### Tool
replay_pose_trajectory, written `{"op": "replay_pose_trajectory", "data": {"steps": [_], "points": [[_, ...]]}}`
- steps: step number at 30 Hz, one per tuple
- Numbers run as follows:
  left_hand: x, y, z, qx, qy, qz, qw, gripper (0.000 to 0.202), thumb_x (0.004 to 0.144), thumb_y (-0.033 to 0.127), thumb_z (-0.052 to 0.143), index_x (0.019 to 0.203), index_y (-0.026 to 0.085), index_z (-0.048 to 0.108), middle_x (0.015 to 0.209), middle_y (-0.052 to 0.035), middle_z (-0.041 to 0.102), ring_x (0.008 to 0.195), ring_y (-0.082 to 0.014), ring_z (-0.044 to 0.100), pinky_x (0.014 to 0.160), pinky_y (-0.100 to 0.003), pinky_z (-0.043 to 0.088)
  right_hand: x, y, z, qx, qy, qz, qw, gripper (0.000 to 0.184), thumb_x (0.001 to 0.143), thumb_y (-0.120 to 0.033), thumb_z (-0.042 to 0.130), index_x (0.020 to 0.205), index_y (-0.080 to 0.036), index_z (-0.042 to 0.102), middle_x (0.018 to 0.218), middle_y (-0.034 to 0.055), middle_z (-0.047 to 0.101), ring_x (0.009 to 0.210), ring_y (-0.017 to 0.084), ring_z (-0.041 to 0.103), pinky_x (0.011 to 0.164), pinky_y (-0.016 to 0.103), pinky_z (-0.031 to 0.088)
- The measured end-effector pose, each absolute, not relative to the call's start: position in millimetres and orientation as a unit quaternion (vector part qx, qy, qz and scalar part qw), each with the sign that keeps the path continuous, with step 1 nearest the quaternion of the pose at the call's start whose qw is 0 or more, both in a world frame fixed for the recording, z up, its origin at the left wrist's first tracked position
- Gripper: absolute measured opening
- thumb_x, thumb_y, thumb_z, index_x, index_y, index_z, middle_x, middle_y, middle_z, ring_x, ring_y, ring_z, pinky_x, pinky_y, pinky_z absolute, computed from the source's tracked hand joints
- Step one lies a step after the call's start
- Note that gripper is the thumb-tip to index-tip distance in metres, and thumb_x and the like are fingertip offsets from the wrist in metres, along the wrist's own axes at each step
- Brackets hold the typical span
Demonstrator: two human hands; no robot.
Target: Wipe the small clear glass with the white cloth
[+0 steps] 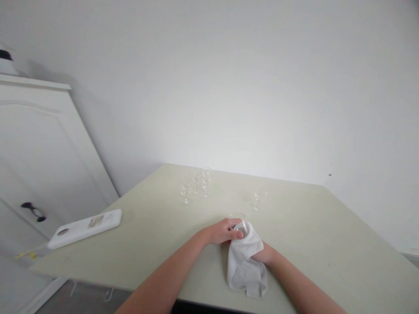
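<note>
A clear glass (238, 216) is held low over the near part of the table, its round rim showing above my fingers. Around it curl the fingers and thumb of my left hand (222, 231). A white cloth (244, 257) is bunched against the glass, and its loose end hangs down toward the table's near side. My right hand (263, 254) is wrapped in this cloth from the right; its fingers are hidden underneath. Farther back, one stemmed glass (256, 201) stands apart on the right, and several stemmed glasses (195, 183) are grouped on the left.
A pale green table (157, 218) reaches back to a plain white wall (248, 87). On its left edge lies a white power strip (87, 227) with a cord. A white cabinet (36, 144) with a dark handle (33, 212) stands to the left.
</note>
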State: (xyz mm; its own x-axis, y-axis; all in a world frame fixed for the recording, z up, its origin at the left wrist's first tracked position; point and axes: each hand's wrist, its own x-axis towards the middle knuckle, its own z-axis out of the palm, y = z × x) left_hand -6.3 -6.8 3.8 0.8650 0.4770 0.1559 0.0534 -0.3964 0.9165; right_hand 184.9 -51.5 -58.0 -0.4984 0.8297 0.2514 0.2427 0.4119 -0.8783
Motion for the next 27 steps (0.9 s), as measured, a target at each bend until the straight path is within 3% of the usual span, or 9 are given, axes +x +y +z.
{"op": "replay_pose_trajectory", "data": {"steps": [9, 19, 27], "points": [[-7.5, -6.7, 3.5, 0.82, 0.162, 0.193, 0.514, 0.055, 0.078, 0.068, 0.05, 0.093, 0.015, 0.058, 0.084, -0.0014, 0.054, 0.078, -0.0152, 0.048, 0.072, -0.024, 0.04, 183.2, -54.8, -51.6, -0.358, -0.757, 0.419, 0.351, 0.05, 0.084, -0.043, 0.06, 0.13, -0.022, 0.053, 0.136, 0.0117, 0.053, 0.128, 0.028, 0.046, 0.113, 0.046, 0.024], [-8.7, -8.4, 6.0, 0.839, 0.169, 0.186, 0.483, 0.06, 0.079, 0.071, 0.045, 0.098, 0.016, 0.06, 0.091, -0.0032, 0.058, 0.083, -0.0171, 0.052, 0.075, -0.025, 0.042, 184.7, -54.1, -53.5, -0.358, -0.762, 0.418, 0.34, 0.056, 0.086, -0.042, 0.058, 0.137, -0.022, 0.045, 0.143, 0.0134, 0.045, 0.132, 0.028, 0.042, 0.114, 0.05, 0.024], [-9.4, -8.7, 5.1, 0.842, 0.183, 0.198, 0.467, 0.055, 0.079, 0.068, 0.049, 0.092, 0.015, 0.059, 0.082, -0.0011, 0.056, 0.077, -0.0153, 0.051, 0.071, -0.024, 0.041, 189.1, -51.5, -61.9, -0.372, -0.762, 0.412, 0.334, 0.056, 0.086, -0.046, 0.058, 0.135, -0.02, 0.049, 0.142, 0.0143, 0.046, 0.134, 0.028, 0.039, 0.114, 0.053, 0.018]]}}
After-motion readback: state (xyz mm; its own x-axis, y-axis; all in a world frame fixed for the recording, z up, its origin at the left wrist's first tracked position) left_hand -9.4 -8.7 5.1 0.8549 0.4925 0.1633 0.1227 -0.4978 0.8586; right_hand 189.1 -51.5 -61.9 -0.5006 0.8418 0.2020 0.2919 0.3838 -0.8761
